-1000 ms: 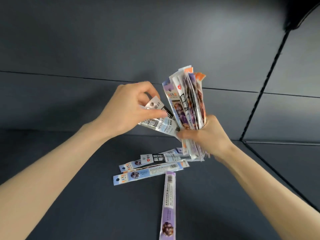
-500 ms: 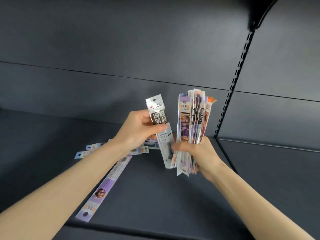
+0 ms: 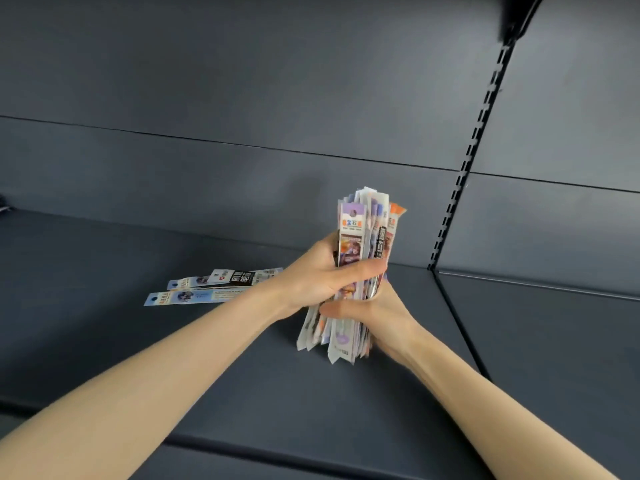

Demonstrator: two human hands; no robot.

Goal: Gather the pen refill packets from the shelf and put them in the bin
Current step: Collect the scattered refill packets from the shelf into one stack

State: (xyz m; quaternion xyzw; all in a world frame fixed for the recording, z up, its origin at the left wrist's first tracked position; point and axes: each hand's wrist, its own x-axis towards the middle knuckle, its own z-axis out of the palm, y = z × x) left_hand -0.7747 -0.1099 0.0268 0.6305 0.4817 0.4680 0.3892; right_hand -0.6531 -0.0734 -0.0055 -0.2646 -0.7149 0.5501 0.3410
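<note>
A thick upright bundle of pen refill packets (image 3: 360,223) stands above the dark shelf (image 3: 104,341). My left hand (image 3: 322,275) wraps around the bundle's upper half. My right hand (image 3: 374,313) grips it just below, with the packets' lower ends fanning out under the fingers. Loose refill packets (image 3: 204,289) lie flat on the shelf behind my left forearm: two pale blue ones and one with a black label, partly hidden by my arm. No bin is in view.
The shelf's dark back panel (image 3: 242,174) rises behind the bundle. A slotted upright rail (image 3: 464,174) divides this bay from the bay on the right (image 3: 554,341). The shelf's front edge (image 3: 242,452) runs under my forearms.
My left hand pressed its black-labelled packet into the bundle and now grips the whole stack together with my right. The view shifted, and the purple packet near the shelf front is out of sight.
</note>
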